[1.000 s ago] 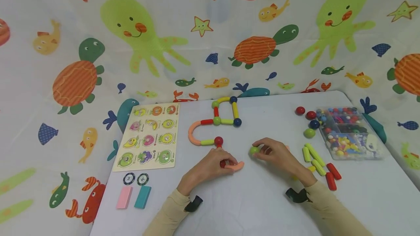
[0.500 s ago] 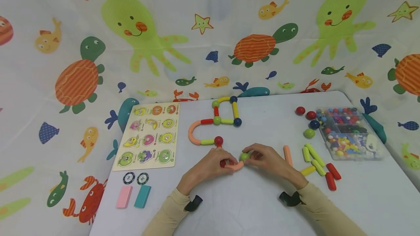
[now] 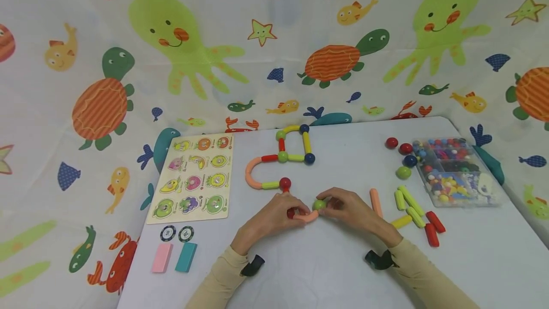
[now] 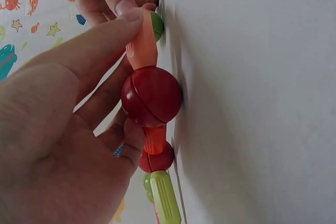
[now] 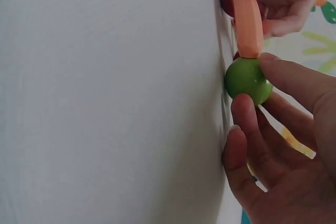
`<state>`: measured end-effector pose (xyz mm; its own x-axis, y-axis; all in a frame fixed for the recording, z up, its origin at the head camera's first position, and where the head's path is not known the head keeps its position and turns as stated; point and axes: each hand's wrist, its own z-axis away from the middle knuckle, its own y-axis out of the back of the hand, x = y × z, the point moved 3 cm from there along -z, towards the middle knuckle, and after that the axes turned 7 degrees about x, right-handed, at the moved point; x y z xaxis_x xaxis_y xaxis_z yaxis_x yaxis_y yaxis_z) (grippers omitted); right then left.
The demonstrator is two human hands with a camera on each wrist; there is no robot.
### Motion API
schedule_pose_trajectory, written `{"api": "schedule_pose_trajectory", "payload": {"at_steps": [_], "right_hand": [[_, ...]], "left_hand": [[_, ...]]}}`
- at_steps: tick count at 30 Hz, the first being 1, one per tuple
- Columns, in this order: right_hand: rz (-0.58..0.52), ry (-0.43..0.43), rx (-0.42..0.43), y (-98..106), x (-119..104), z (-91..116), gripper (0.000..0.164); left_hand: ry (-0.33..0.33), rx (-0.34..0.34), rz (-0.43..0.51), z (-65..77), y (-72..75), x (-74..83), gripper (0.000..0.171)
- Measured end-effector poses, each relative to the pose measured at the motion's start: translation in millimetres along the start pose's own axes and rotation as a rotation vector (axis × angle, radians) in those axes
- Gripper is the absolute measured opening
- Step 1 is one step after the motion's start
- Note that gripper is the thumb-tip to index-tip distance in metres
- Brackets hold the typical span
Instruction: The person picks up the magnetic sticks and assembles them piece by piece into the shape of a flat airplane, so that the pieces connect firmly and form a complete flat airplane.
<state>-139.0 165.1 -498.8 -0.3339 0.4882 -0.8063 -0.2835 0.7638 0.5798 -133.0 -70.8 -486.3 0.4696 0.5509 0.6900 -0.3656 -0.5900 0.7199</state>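
My left hand (image 3: 276,214) pinches a curved peach stick (image 3: 308,217) between thumb and fingers. In the left wrist view that stick meets a red ball (image 4: 152,96), which joins a short red stick (image 4: 155,140) and a second red ball. My right hand (image 3: 349,209) holds a green ball (image 3: 320,205) by thumb and fingertips. The green ball (image 5: 248,81) touches the free end of the peach stick in the right wrist view. Beyond the left hand, the chain runs on through a red ball (image 3: 285,183), a light green stick (image 3: 270,185) and a peach curve (image 3: 250,173) to a closed loop of sticks and balls.
Loose sticks lie right of my right hand: a peach stick (image 3: 375,202), a yellow stick (image 3: 401,221), several green and red ones. Several balls sit beside a clear bead box (image 3: 482,197). A fruit puzzle board (image 3: 195,215), two chips and two blocks (image 3: 186,257) are left.
My right hand has carried the green ball leftward until it meets the end of the peach stick. The left hand stays in place with its hold unchanged.
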Motion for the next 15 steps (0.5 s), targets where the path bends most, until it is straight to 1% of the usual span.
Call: {"api": "schedule_pose_trajectory", "payload": {"at_steps": [3,6,8,11,15], "right_hand": [[0.016,-0.031,0.022,6.8,-0.4,1.8,0.034],[0.036,-0.098,0.057,19.3,1.7,7.0,0.032],[0.049,-0.136,0.084,30.0,5.1,12.5,0.032],[0.066,-0.163,0.129,47.7,11.6,21.8,0.032],[0.101,-0.219,0.196,71.0,20.4,34.6,0.032]], "left_hand": [[0.011,-0.001,0.004,0.0,0.4,0.3,0.03],[0.024,-0.003,0.011,-0.1,1.1,0.9,0.032],[0.032,-0.004,0.015,-0.2,1.2,0.7,0.033],[0.036,-0.004,0.031,-0.3,1.1,0.2,0.032],[0.034,0.001,0.062,-0.5,0.8,-1.4,0.032]]}}
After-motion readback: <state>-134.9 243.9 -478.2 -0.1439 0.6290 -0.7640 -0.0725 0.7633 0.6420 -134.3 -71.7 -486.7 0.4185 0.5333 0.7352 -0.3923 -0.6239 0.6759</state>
